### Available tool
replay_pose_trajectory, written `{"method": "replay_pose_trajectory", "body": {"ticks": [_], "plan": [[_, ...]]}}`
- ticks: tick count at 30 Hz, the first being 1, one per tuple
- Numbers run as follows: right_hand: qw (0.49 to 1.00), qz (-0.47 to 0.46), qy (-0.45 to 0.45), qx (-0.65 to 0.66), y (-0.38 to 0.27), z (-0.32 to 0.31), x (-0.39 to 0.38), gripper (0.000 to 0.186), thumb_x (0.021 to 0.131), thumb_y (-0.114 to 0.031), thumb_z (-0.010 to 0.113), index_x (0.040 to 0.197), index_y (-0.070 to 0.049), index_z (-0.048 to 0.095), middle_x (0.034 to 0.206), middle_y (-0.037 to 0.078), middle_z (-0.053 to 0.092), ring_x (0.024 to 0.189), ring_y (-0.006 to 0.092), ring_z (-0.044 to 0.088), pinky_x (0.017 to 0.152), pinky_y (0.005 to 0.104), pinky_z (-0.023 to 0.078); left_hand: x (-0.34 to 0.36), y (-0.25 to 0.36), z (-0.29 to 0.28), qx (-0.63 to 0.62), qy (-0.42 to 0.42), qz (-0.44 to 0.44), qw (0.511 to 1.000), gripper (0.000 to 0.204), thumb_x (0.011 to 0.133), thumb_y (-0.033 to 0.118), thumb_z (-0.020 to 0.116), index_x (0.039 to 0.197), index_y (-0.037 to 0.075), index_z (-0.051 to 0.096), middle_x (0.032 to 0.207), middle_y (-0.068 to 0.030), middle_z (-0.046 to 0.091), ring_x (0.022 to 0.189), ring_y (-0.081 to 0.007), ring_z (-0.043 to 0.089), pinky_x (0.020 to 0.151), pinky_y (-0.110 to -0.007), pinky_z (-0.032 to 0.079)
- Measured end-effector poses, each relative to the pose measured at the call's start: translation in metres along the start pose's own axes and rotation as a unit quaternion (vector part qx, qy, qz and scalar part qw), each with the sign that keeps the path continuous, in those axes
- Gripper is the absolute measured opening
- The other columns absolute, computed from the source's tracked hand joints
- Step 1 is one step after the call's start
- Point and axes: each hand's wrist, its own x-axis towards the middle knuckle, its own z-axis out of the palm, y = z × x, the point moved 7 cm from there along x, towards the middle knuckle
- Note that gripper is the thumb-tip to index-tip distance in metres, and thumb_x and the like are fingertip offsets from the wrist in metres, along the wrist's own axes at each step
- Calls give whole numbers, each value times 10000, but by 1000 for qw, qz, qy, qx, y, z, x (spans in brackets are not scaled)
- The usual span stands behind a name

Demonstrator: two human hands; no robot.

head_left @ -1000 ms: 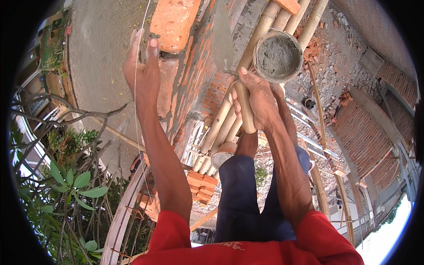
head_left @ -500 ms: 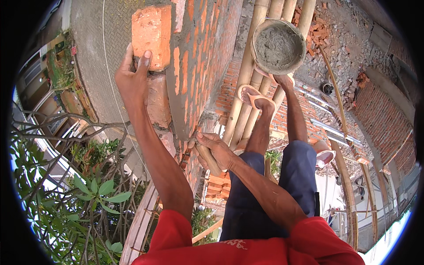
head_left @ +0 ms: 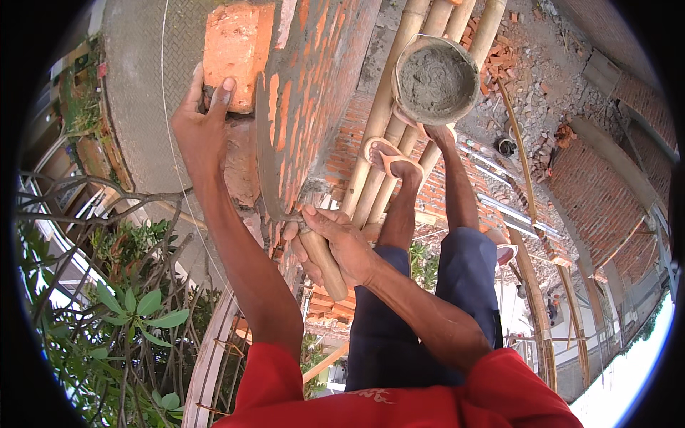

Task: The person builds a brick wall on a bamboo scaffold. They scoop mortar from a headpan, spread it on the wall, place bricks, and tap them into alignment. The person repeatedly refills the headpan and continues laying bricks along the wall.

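Observation:
My left hand (head_left: 207,125) grips the near end of an orange brick (head_left: 239,53), its thumb on the top and fingers around the left side. The brick lies on top of a brick wall, just beyond another laid brick (head_left: 241,160). In my right hand (head_left: 339,246) is a trowel, its wooden handle (head_left: 325,264) slanting down toward me. The trowel's grey blade (head_left: 270,167) lies along the wall's right face, below the top bricks. Wet grey mortar smears that wall face (head_left: 307,93).
A bucket of grey mortar (head_left: 437,80) stands on bamboo poles (head_left: 385,135), beside my sandalled feet. A thin string (head_left: 164,85) runs left of the wall. Branches and leaves (head_left: 135,307) fill the lower left. Rubble (head_left: 542,64) lies far below at right.
The whole view has shifted a little, so most things sit farther left. My right hand has turned slightly, and more of the trowel's handle shows. My left hand stays on the brick.

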Motion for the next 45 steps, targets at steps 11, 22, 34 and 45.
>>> {"method": "replay_pose_trajectory", "body": {"ticks": [11, 22, 34, 45], "plan": [[170, -72, 352, -918, -314, -182, -68, 166, 986, -127, 590, 962, 33, 627, 834, 245, 690, 723, 392, 713, 610, 525, 545, -108, -32, 205, -132, -67, 88, 985, 523, 1002, 139, 709, 1476, -14, 549, 1483, -218, 586, 1392, -330, 549, 1151, -440, 433], [41, -8, 173, -984, -305, -225, -29, 273, 929, -70, 641, 1109, 130, 684, 1023, 257, 678, 883, 338, 718, 642, 450, 608, -64, -166, 391, -281, -241, -187, 910, 500, 990, 178, 717, 1446, 28, 577, 1280, -177, 711, 1197, -255, 655, 1014, -392, 510], [183, 111, 150, -965, -377, -377, -54, 261, 963, -108, 518, 725, -14, 572, 746, 155, 633, 552, 207, 587, 446, 320, 507, -99, -115, 419, -201, -198, -9, 959, 461, 960, 145, 717, 1388, 3, 622, 1286, -229, 707, 1190, -333, 694, 1025, -397, 521], [663, -64, 282, -690, -286, -417, -42, 395, 1040, -302, 631, 871, 54, 642, 662, 76, 542, 621, 144, 487, 570, 386, 436, -83, -95, 439, -245, -245, -41, 937, 377, 1000, 19, 634, 1373, -39, 629, 1234, -134, 734, 1136, -184, 677, 984, -312, 528]]}}
